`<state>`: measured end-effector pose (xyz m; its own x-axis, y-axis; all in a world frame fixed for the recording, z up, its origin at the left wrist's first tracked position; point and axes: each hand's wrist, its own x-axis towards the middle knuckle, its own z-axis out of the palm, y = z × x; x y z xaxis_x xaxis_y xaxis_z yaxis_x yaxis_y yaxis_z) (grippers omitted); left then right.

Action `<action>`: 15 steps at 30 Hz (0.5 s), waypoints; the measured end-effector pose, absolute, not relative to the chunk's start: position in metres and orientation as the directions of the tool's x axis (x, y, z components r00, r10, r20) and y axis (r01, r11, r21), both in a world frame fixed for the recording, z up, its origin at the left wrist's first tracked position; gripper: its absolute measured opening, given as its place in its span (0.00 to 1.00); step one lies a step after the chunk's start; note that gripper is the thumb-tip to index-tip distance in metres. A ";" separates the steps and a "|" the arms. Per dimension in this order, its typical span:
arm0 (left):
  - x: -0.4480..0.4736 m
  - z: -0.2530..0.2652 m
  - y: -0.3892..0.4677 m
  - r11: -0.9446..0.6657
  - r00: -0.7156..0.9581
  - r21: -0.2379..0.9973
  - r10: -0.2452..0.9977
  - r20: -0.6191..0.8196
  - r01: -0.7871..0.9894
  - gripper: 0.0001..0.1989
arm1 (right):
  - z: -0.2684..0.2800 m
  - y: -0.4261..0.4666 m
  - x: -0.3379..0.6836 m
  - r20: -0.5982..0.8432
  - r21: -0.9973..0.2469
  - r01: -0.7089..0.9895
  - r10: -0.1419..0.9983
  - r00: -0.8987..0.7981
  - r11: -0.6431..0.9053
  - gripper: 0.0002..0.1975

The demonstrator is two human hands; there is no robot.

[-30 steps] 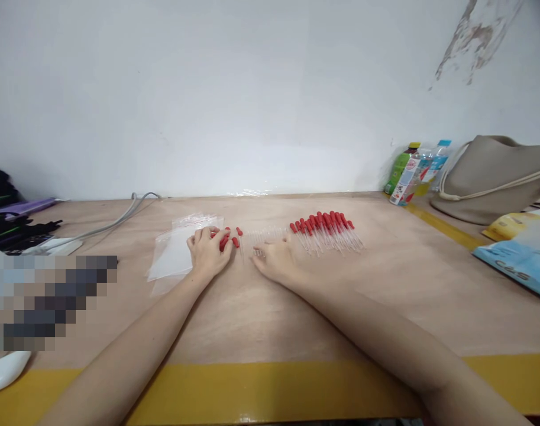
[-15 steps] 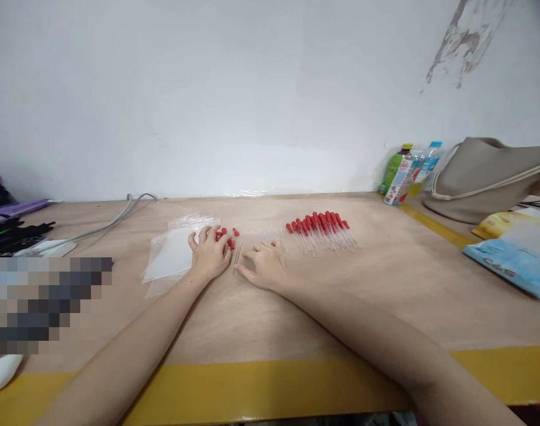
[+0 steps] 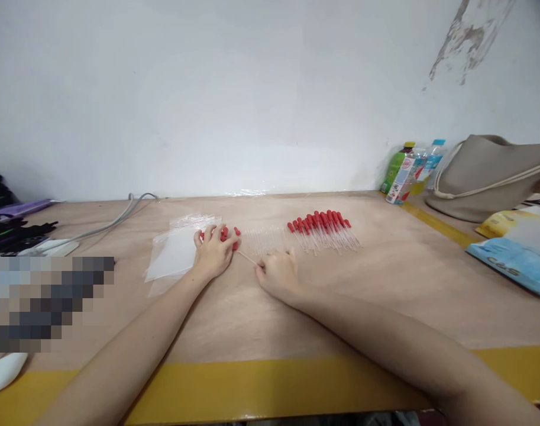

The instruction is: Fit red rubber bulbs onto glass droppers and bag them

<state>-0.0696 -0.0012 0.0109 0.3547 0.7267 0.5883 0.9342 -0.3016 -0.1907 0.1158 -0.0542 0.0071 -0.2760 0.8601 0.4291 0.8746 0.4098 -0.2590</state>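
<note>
My right hand (image 3: 278,273) is closed in a pinch on one end of a thin clear dropper tube (image 3: 247,257), which slants up and left. The tube's other end meets a red rubber bulb (image 3: 235,245) between the thumb and forefinger of my left hand (image 3: 213,255). Whether the tube sits inside the bulb is too small to tell. My left hand's other fingers are bent over several loose red bulbs (image 3: 224,232). Beyond my right hand lies a row of bare clear tubes (image 3: 265,238). Further right is a pile of droppers with red bulbs on them (image 3: 323,223).
Clear zip bags (image 3: 174,251) lie left of my left hand. A grey cable (image 3: 123,213) runs across the table at back left. Bottles (image 3: 400,174), a grey bag (image 3: 487,177) and a blue packet (image 3: 509,266) are at the right. Yellow tape (image 3: 270,387) lines the front edge.
My right hand has shifted slightly right, and the tube has swung from nearly upright in view to a flatter slant. My left thumb and forefinger have come together around a red bulb.
</note>
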 end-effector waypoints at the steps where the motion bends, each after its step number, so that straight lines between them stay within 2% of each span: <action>1: -0.070 0.011 -0.001 -0.306 0.363 -0.198 0.725 0.585 0.931 0.14 | 0.005 -0.058 0.126 0.447 -0.259 0.866 0.848 -0.285 0.427 0.10; 7: -0.068 0.012 -0.001 -0.340 0.400 -0.216 0.707 0.583 0.915 0.11 | -0.001 -0.071 0.184 0.577 -0.225 0.782 0.726 -0.373 0.581 0.06; 9: -0.066 0.013 -0.003 -0.354 0.406 -0.209 0.698 0.590 0.912 0.10 | -0.001 -0.070 0.191 0.603 -0.213 0.745 0.685 -0.409 0.633 0.08; 12: -0.065 0.015 -0.007 -0.400 0.436 -0.199 0.683 0.587 0.895 0.09 | -0.001 -0.067 0.191 0.595 -0.202 0.702 0.655 -0.466 0.683 0.12; 15: -0.067 0.019 -0.009 -0.472 0.501 -0.200 0.687 0.526 0.858 0.06 | -0.001 -0.064 0.186 0.563 -0.226 0.665 0.653 -0.507 0.712 0.07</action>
